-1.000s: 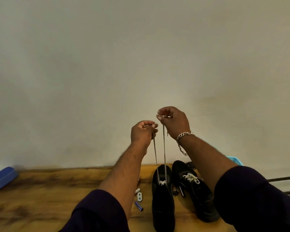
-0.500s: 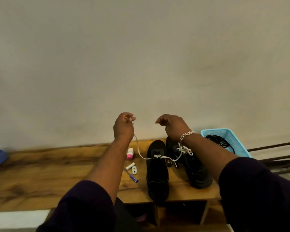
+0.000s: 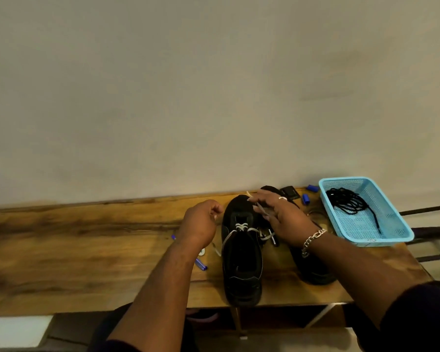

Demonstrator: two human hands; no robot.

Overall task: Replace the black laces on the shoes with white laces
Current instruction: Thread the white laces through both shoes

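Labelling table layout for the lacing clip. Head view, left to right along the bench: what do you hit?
Blue pen → left hand → black shoe with white lace → right hand → blue cap → light blue basket holding black laces.

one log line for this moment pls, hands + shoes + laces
left hand: pinching white lace | right hand: holding other lace end | left shoe: barely laced | black laces: in blue basket
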